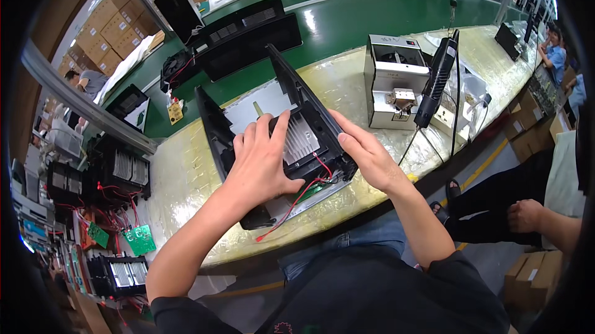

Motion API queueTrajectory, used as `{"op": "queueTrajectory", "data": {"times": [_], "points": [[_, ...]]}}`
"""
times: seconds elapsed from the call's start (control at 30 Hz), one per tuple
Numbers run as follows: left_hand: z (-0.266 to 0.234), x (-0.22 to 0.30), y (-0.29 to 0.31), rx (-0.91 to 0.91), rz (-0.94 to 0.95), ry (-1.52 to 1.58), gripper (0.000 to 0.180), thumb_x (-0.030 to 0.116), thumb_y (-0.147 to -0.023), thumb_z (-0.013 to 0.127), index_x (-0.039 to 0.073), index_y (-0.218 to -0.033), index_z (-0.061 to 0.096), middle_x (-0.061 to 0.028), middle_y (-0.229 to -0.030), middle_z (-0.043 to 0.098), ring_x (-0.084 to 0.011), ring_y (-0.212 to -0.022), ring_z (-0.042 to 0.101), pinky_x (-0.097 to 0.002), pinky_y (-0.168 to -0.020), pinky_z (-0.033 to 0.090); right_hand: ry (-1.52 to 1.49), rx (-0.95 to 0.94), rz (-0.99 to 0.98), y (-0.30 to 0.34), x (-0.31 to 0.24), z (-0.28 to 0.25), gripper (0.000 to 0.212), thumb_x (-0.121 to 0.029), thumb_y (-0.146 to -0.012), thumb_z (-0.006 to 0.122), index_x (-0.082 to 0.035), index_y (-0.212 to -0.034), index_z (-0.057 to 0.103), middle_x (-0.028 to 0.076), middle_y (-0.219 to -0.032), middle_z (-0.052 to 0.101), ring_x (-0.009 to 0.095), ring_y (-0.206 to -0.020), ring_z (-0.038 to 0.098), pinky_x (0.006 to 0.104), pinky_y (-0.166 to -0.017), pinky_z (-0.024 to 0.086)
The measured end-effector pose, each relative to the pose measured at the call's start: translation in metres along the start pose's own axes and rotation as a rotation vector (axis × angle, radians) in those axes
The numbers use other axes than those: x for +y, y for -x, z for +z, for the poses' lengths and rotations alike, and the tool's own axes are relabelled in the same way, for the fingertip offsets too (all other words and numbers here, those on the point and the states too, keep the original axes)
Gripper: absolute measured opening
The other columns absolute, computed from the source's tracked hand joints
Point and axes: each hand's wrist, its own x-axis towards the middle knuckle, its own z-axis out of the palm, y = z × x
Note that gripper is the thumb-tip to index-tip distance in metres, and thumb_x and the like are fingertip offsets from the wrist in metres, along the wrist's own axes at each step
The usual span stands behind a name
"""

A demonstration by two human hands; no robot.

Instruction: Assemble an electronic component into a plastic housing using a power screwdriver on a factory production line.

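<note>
A long workbench (186, 173) with a pale, glossy plastic cover runs across the room, and a green conveyor belt (347, 17) lies behind it. Brown cardboard boxes (118, 24) are stacked by the far wall. The grey floor (496, 253) carries a yellow line (486, 163). Overhead light glares off the belt.

At the centre of the frame our left hand (263, 160) lies on the finned heatsink (302, 140) inside the open housing (273, 129), which rests on the workbench (186, 173). Our right hand (367, 154) touches the housing's right wall. Right of it stands the screw feeder (393, 80), with the hanging screwdriver (438, 80) before it. At lower left lie circuit boards (137, 239).
</note>
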Motion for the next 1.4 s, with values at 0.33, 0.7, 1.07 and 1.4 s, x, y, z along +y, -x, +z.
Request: {"op": "queueTrajectory", "data": {"times": [0.33,0.7,1.07,1.4], "points": [[-0.026,-0.014,0.029,0.48,-0.002,0.106,0.085,0.021,-0.077,0.078,0.0,-0.148,0.037,-0.0266,-0.146,0.039,-0.0422,-0.139,0.035,-0.0464,-0.116,0.028,0.277,-0.039,0.064,-0.007,0.002,-0.014,0.055,-0.022,-0.105,0.044,0.004,-0.152,0.033,0.018,-0.15,0.047,0.023,-0.139,0.043,0.032,-0.116,0.03],[-0.018,-0.002,0.072,0.712,-0.097,1.385,0.083,0.015,-0.084,0.059,-0.003,-0.156,0.022,-0.0172,-0.152,0.04,-0.0288,-0.142,0.04,-0.0385,-0.119,0.028,0.479,-0.088,-0.168,-0.079,-0.088,-0.002,0.034,-0.014,-0.091,0.052,0.001,-0.121,0.059,0.016,-0.097,0.068,0.019,-0.092,0.063,0.036,-0.084,0.052],[0.012,-0.012,-0.348,0.766,0.089,1.024,0.094,0.009,-0.077,0.061,-0.015,-0.151,0.007,-0.0302,-0.153,0.023,-0.0355,-0.142,0.025,-0.0337,-0.118,0.018,1.128,0.597,-0.122,-0.32,-0.12,-0.245,0.032,-0.015,-0.078,0.056,0.009,-0.096,0.07,0.033,-0.104,0.067,0.044,-0.105,0.066,0.0488,-0.092,0.051],[0.124,-0.047,-0.422,0.404,0.052,0.986,0.081,0.016,-0.084,0.071,-0.012,-0.146,0.028,-0.0324,-0.146,0.041,-0.0432,-0.138,0.039,-0.0406,-0.116,0.028,1.463,0.331,0.21,-0.402,0.025,-0.347,0.04,0.0,-0.077,0.055,-0.004,-0.113,0.072,0.027,-0.111,0.068,0.042,-0.107,0.065,0.0449,-0.095,0.052]]}}
